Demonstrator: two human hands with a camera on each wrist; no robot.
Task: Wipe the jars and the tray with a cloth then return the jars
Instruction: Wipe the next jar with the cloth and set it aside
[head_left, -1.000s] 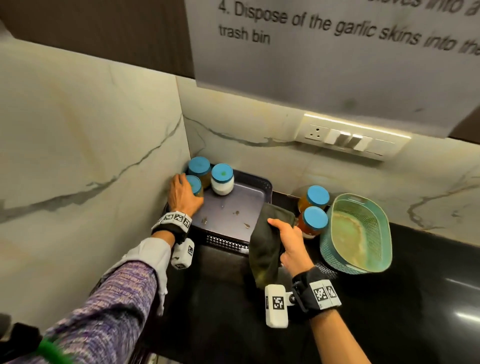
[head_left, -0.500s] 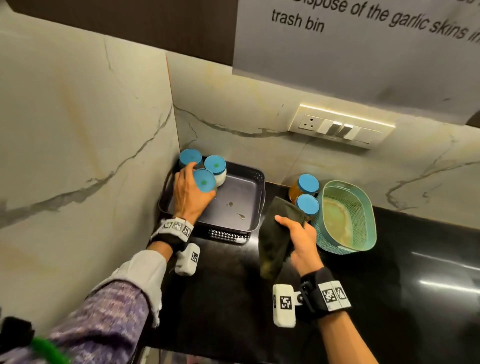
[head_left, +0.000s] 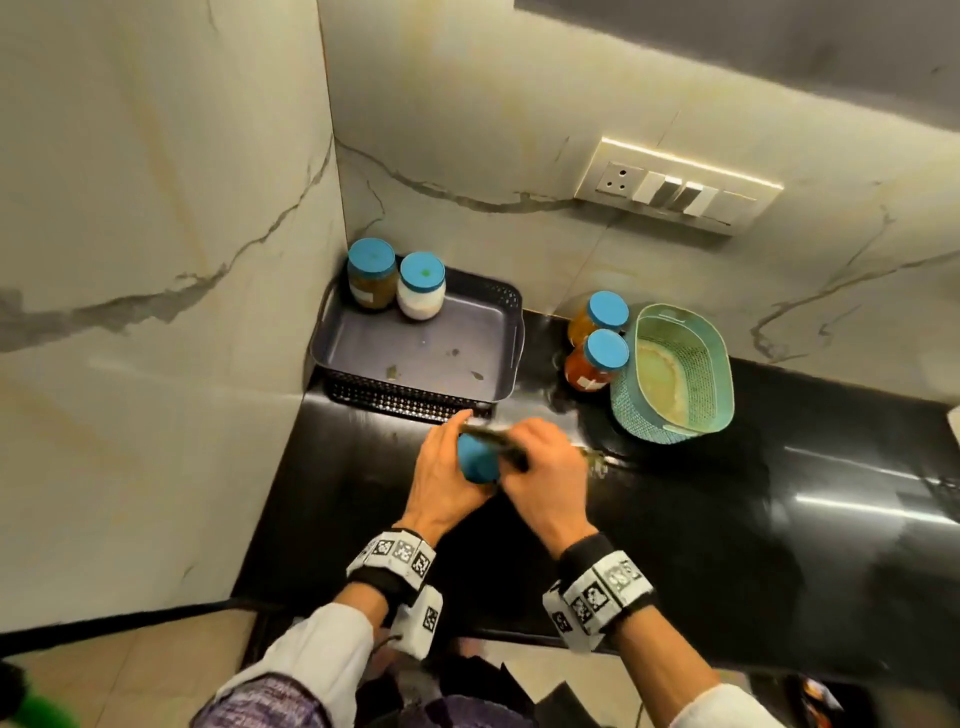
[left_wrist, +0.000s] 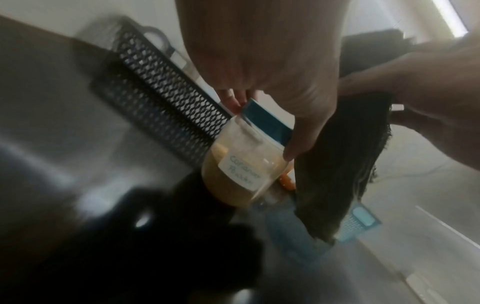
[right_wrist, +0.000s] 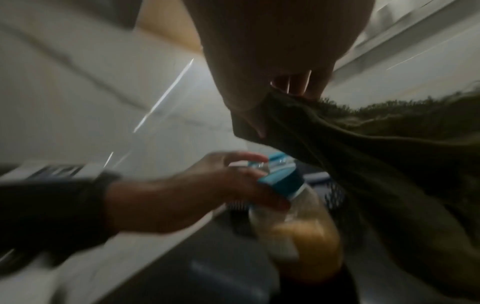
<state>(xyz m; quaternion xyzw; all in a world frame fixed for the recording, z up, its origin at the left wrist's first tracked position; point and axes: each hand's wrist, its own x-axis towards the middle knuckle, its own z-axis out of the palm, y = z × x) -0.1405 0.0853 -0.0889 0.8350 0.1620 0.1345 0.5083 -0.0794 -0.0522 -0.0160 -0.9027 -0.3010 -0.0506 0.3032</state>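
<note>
My left hand (head_left: 447, 467) grips a blue-lidded jar (head_left: 478, 462) of yellow powder by its lid (left_wrist: 267, 125), held above the black counter in front of the tray. The jar's labelled body (left_wrist: 241, 174) hangs below my fingers. My right hand (head_left: 545, 467) holds a dark green cloth (right_wrist: 363, 164) right beside the jar (right_wrist: 298, 222). The dark tray (head_left: 498, 384) sits in the corner with two blue-lidded jars (head_left: 371, 273) (head_left: 422, 286) at its back left and a few crumbs on its floor. Two more jars (head_left: 605, 312) (head_left: 602, 353) stand on the counter right of the tray.
A green perforated basket (head_left: 722, 389) stands right of the two counter jars. Marble walls close in the left and back sides. A switch panel (head_left: 675, 187) is on the back wall. The black counter (head_left: 727, 519) stretches to the right.
My left hand lifted a jar out of the tray and brought it toward me over the counter. My right hand with the cloth moved in beside it.
</note>
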